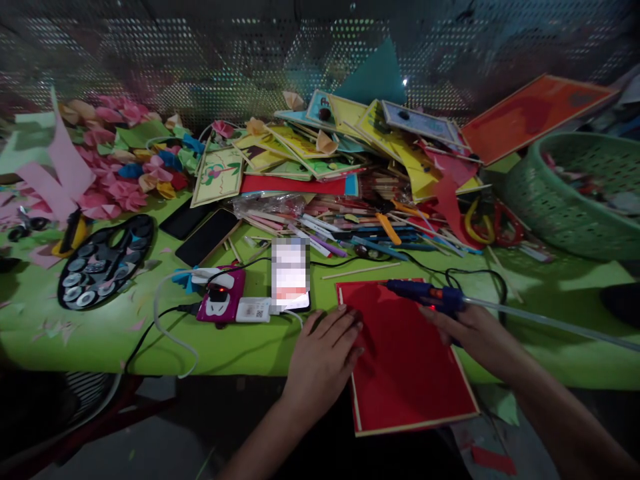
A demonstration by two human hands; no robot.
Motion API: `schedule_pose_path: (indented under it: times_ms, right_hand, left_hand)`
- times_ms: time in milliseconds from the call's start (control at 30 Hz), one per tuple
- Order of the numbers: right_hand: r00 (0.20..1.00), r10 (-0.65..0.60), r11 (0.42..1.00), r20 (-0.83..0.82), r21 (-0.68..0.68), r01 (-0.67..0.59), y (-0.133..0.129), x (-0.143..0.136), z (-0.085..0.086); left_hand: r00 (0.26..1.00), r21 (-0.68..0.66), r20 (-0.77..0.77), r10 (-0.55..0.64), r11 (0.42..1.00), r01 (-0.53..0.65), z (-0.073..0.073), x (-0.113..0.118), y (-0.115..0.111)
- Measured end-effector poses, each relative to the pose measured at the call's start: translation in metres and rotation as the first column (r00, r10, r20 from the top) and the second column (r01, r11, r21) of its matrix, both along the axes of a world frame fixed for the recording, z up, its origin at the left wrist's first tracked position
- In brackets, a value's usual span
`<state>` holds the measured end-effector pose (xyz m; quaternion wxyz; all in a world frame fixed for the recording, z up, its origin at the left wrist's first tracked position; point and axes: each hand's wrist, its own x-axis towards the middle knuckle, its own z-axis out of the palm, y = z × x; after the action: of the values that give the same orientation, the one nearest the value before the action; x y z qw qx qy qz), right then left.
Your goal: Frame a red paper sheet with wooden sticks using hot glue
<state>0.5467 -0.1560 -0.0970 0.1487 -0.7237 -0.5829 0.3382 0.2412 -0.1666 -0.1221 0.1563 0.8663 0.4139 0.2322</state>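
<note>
A red board [400, 373] with thin wooden strips along its edges lies partly on the green table and overhangs its front edge. My left hand [325, 350] rests over the board's left edge, fingers stretched out and touching it. In my right hand [470, 330] is a blue hot glue gun [425, 293], held above the upper right part of the board. Its nozzle points left, close to the board's top edge; whether it touches cannot be made out. A long clear glue stick [540, 317] sticks out of the gun's rear. A small red light glows on the gun.
Behind the board lie a loose wooden stick [360, 269], pens and a black cable. A purple power strip [221, 300] and a lit phone [291, 273] are left. Decorated cards [219, 175], folded paper flowers [115, 193] and a green basket [575, 200] stand farther back.
</note>
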Motion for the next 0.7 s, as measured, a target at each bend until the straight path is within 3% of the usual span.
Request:
schedule_pose_path:
  times_ms: [400, 700]
  right_hand:
    - [1.0, -0.016, 1.0, 0.016, 0.0, 0.016, -0.003, 0.007, 0.005]
    - [1.0, 0.001, 1.0, 0.01, 0.0, -0.001, 0.003, -0.005, 0.009]
  left_hand:
    - [1.0, -0.014, 0.018, -0.004, 1.0, 0.004, 0.0, 0.0, 0.0]
    - [1.0, -0.005, 0.003, 0.001, 1.0, -0.001, 0.001, -0.001, 0.001]
